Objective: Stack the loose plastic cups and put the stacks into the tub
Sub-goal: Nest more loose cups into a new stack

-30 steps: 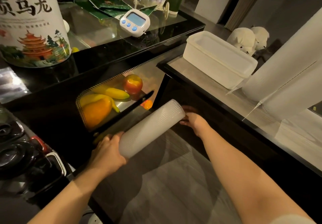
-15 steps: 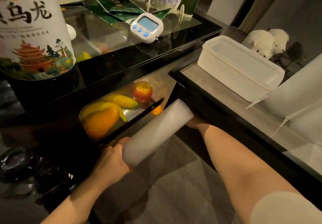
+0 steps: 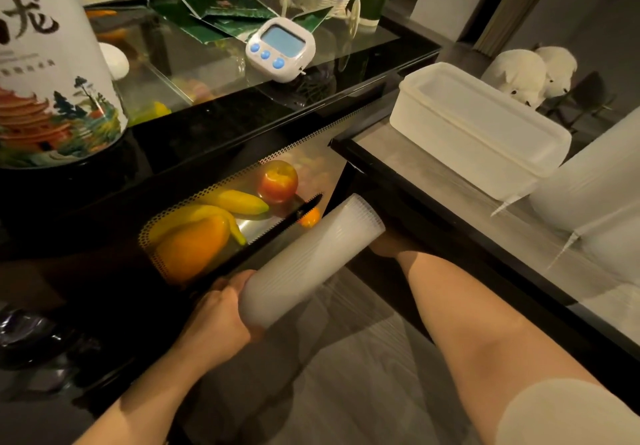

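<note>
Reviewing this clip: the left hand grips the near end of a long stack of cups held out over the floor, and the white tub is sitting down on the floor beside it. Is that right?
Not quite. The head view shows the tub sitting up on the grey-topped table to the right, not on the floor. The rest holds: the left hand grips the near end of the long stack of cups, held out over the floor.

White kitchen timer [image 3: 280,48] on glass tabletop [image 3: 349,40], painted canister [image 3: 52,73], fruit [image 3: 221,219] beneath, plush toys [image 3: 530,75]

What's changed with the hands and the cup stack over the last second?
The right hand has slid behind the far end of the cup stack, now mostly hidden. The left hand still grips the near end; the stack stays tilted, and the tub is untouched.
</note>
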The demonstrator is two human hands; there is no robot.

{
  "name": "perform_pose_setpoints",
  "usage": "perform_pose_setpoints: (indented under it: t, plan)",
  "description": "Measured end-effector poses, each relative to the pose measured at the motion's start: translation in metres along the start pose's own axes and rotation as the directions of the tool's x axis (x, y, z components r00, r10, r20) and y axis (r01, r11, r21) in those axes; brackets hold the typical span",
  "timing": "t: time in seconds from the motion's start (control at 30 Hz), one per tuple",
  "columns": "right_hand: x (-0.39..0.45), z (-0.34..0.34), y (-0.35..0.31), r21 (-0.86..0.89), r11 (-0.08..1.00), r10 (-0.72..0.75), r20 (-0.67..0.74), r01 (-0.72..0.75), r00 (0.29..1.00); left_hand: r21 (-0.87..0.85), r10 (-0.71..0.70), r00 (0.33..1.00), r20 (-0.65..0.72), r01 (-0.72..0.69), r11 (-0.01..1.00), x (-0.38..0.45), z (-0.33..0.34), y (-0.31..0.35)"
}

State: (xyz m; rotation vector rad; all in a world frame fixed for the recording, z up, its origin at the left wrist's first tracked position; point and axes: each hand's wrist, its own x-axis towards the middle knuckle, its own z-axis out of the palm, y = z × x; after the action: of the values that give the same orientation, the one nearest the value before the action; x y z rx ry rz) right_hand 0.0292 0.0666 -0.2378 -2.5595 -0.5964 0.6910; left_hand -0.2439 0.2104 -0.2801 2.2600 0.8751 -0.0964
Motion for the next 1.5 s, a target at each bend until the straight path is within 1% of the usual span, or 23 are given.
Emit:
perform_pose_setpoints:
  t: [0.1, 0.17, 0.3, 0.33, 0.37, 0.43, 0.5, 0.57, 0.6, 0.63, 0.67, 0.7, 0.73, 0.77, 0.83, 0.93, 1.0, 1.07, 1.23, 1.33, 1.43, 1.5]
  plan:
    - [-0.006, -0.003, 0.01, 0.0, 1.0, 0.013, -0.015, -0.013, 1.0, 0.012, 0.013, 1.0, 0.008, -0.013, 1.0, 0.0, -0.001, -0.001]
    - [-0.014, -0.006, 0.015, 0.058, 0.998, 0.016, -0.061, -0.012, 0.998, -0.004, 0.015, 1.0, 0.016, -0.015, 1.0, -0.001, -0.001, -0.003]
    - [-0.034, -0.016, 0.029, 0.17, 0.985, 0.07, -0.172, -0.04, 0.983, -0.005, 0.047, 0.999, 0.025, -0.047, 0.999, -0.005, -0.002, -0.005]
    - [-0.039, -0.019, 0.034, 0.206, 0.977, 0.092, -0.199, -0.05, 0.976, -0.005, 0.056, 0.998, 0.025, -0.056, 0.998, -0.006, -0.002, -0.006]
    - [-0.044, -0.022, 0.039, 0.251, 0.964, 0.146, -0.218, -0.089, 0.965, -0.006, 0.06, 0.998, 0.028, -0.059, 0.998, -0.008, -0.002, -0.006]
    - [-0.055, -0.028, 0.051, 0.393, 0.907, 0.251, -0.22, -0.15, 0.943, -0.007, 0.074, 0.996, 0.051, -0.074, 0.997, -0.012, -0.003, -0.007]
    - [-0.061, -0.033, 0.058, 0.563, 0.801, 0.346, -0.158, -0.204, 0.925, -0.016, 0.083, 0.994, 0.077, -0.082, 0.996, -0.014, -0.002, -0.01]
    - [-0.073, -0.037, 0.064, 0.717, 0.663, 0.395, -0.089, -0.217, 0.914, -0.025, 0.098, 0.991, 0.086, -0.096, 0.995, -0.019, -0.003, -0.01]
    - [-0.078, -0.038, 0.068, 0.796, 0.569, 0.423, -0.067, -0.207, 0.904, -0.022, 0.103, 0.991, 0.086, -0.102, 0.995, -0.022, -0.003, -0.008]
    - [-0.085, -0.039, 0.07, 0.865, 0.451, 0.45, -0.008, -0.22, 0.893, -0.019, 0.108, 0.99, 0.085, -0.106, 0.994, -0.025, -0.003, -0.007]
    - [-0.093, -0.04, 0.071, 0.924, 0.305, 0.452, 0.074, -0.232, 0.889, -0.015, 0.114, 0.99, 0.083, -0.113, 0.993, -0.028, -0.003, -0.005]
    - [-0.099, -0.04, 0.071, 0.945, 0.211, 0.414, 0.146, -0.251, 0.898, -0.008, 0.123, 0.989, 0.082, -0.122, 0.992, -0.03, -0.004, -0.004]
    - [-0.104, -0.039, 0.072, 0.948, 0.171, 0.351, 0.195, -0.268, 0.916, -0.001, 0.132, 0.988, 0.084, -0.132, 0.991, -0.033, -0.004, -0.002]
    - [-0.108, -0.039, 0.073, 0.939, 0.2, 0.293, 0.213, -0.278, 0.932, 0.005, 0.138, 0.987, 0.087, -0.139, 0.99, -0.035, -0.005, -0.002]
    - [-0.113, -0.04, 0.073, 0.917, 0.306, 0.199, 0.202, -0.257, 0.959, 0.018, 0.147, 0.985, 0.091, -0.149, 0.989, -0.039, -0.005, -0.001]
    - [-0.119, -0.041, 0.068, 0.862, 0.465, 0.113, 0.168, -0.202, 0.979, 0.04, 0.158, 0.982, 0.1, -0.163, 0.986, -0.044, -0.006, -0.001]
    - [-0.123, -0.042, 0.064, 0.832, 0.531, 0.087, 0.138, -0.163, 0.987, 0.046, 0.161, 0.981, 0.106, -0.167, 0.985, -0.046, -0.007, 0.0]
    - [-0.126, -0.043, 0.061, 0.813, 0.565, 0.096, 0.103, -0.139, 0.99, 0.049, 0.162, 0.981, 0.103, -0.167, 0.985, -0.047, -0.008, 0.0]
    - [-0.132, -0.049, 0.056, 0.805, 0.578, 0.126, 0.078, -0.137, 0.989, 0.019, 0.17, 0.981, 0.099, -0.172, 0.985, -0.049, -0.009, 0.0]
    - [-0.131, -0.051, 0.055, 0.751, 0.651, 0.124, 0.036, -0.108, 0.992, 0.014, 0.167, 0.98, 0.105, -0.17, 0.985, -0.05, -0.008, 0.001]
    - [-0.134, -0.047, 0.05, 0.677, 0.733, 0.085, 0.007, -0.067, 0.996, 0.034, 0.157, 0.981, 0.111, -0.162, 0.986, -0.051, -0.007, 0.003]
    - [-0.135, -0.041, 0.044, 0.668, 0.743, 0.092, -0.028, -0.05, 0.995, 0.034, 0.152, 0.983, 0.104, -0.156, 0.987, -0.049, -0.006, 0.005]
